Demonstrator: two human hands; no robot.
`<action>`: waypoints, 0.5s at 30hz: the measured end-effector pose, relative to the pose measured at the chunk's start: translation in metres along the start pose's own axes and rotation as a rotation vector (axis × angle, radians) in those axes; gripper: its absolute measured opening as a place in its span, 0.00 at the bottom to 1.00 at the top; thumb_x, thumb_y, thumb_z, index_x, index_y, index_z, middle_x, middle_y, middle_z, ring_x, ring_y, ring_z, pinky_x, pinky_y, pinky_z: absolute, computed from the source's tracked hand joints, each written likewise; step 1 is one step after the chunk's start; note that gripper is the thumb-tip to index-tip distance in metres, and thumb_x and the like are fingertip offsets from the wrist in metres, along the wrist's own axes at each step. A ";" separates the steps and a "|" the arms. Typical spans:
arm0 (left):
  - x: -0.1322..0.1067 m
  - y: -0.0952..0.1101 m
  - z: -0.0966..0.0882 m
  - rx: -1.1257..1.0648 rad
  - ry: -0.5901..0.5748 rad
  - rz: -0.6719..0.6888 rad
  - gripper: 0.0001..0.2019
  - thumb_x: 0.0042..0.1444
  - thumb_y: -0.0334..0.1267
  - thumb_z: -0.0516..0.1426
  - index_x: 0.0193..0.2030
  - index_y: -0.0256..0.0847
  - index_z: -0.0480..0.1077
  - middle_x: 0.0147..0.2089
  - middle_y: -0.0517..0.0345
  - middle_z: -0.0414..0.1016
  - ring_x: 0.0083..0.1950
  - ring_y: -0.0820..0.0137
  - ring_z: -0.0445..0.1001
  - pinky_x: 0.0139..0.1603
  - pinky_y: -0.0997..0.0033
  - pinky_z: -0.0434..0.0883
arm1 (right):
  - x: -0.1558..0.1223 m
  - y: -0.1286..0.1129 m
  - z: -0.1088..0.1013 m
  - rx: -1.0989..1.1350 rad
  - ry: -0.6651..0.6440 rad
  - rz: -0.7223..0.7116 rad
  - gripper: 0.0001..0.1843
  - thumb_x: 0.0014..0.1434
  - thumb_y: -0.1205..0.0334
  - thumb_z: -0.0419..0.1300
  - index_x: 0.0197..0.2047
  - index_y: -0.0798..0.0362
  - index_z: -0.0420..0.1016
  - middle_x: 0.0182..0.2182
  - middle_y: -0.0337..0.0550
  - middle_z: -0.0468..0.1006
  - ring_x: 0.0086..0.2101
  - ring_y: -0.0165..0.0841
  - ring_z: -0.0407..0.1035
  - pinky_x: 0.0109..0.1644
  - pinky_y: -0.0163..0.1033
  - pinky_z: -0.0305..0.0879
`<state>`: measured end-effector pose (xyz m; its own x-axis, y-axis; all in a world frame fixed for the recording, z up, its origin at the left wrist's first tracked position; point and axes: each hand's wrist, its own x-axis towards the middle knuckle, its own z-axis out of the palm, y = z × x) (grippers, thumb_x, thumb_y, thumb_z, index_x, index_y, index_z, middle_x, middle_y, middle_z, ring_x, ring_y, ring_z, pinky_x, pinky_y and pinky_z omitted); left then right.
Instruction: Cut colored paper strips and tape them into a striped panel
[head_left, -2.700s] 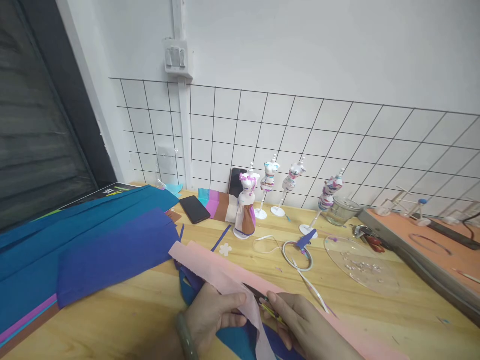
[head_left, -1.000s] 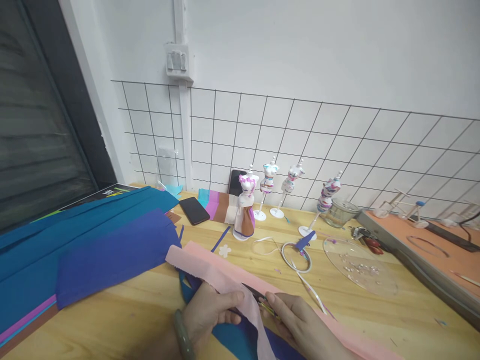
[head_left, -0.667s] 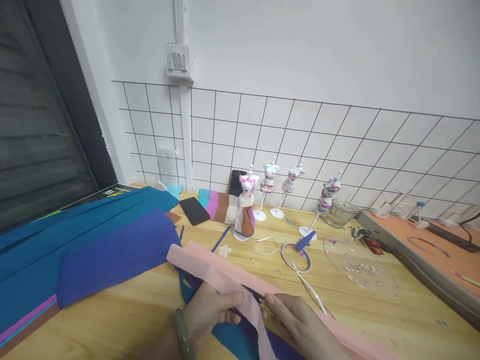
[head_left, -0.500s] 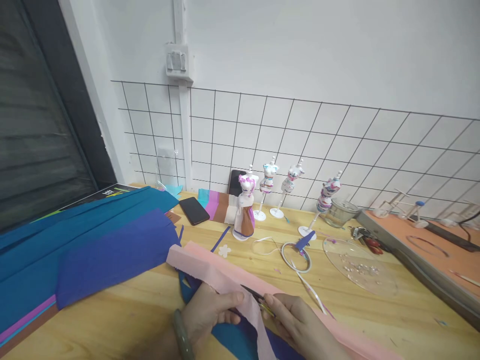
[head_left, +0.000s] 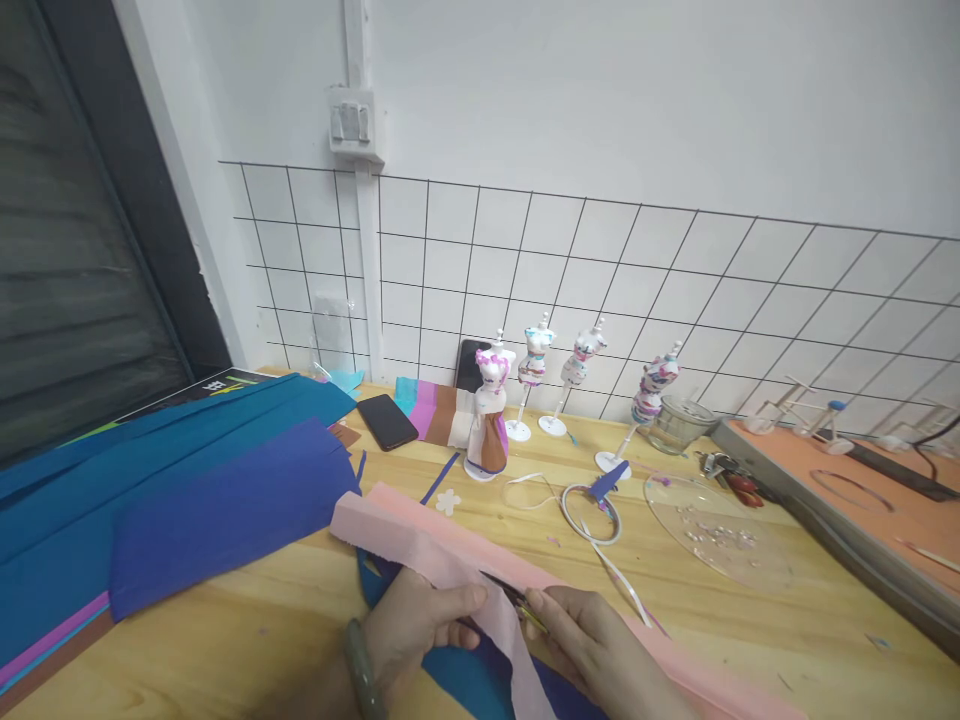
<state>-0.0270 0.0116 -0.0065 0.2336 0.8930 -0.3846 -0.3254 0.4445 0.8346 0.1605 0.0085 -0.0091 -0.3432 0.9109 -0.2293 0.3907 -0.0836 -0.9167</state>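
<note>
A long sheet of pink crepe paper [head_left: 457, 540] runs slantwise across the front of the table, with a cut strip [head_left: 502, 622] folding down towards me. My left hand [head_left: 424, 618] pinches this strip between thumb and fingers. My right hand [head_left: 585, 640] is closed on dark-bladed scissors [head_left: 504, 588], their blades at the paper where the strip parts from the sheet. Yellow shows at their handle, which my fingers mostly hide. Blue and purple paper [head_left: 469, 675] lies beneath both hands.
Left lies a stack of blue and purple paper [head_left: 232, 510]. Behind it is a phone [head_left: 387, 421]. Small dress forms [head_left: 491, 410] stand along the wall grid. A ribbon roll [head_left: 592, 515], a clear plate of beads [head_left: 716, 530], a glass bowl [head_left: 679, 425] and an orange-topped board [head_left: 862, 480] occupy the right.
The scissor blades look closer together and more covered by the pink paper. Both hands stay almost in the same place, and the camera view shifts very slightly.
</note>
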 end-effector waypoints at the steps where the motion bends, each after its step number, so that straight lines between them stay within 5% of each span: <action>1: 0.000 0.001 0.001 0.001 0.000 -0.004 0.25 0.28 0.46 0.72 0.34 0.35 0.75 0.29 0.57 0.79 0.28 0.74 0.74 0.25 0.77 0.70 | 0.000 0.001 0.000 0.011 -0.005 -0.007 0.30 0.55 0.30 0.46 0.22 0.50 0.52 0.19 0.31 0.49 0.22 0.26 0.43 0.24 0.34 0.42; 15: 0.001 0.000 -0.002 0.012 -0.003 0.010 0.25 0.29 0.44 0.72 0.35 0.35 0.73 0.30 0.56 0.79 0.28 0.73 0.74 0.25 0.77 0.70 | -0.010 -0.016 -0.009 -0.139 0.014 0.004 0.30 0.57 0.33 0.44 0.20 0.50 0.55 0.19 0.33 0.53 0.23 0.28 0.49 0.27 0.34 0.51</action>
<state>-0.0284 0.0126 -0.0081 0.2332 0.8971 -0.3752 -0.3165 0.4348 0.8431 0.1656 0.0049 0.0107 -0.3297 0.9164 -0.2269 0.5070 -0.0309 -0.8614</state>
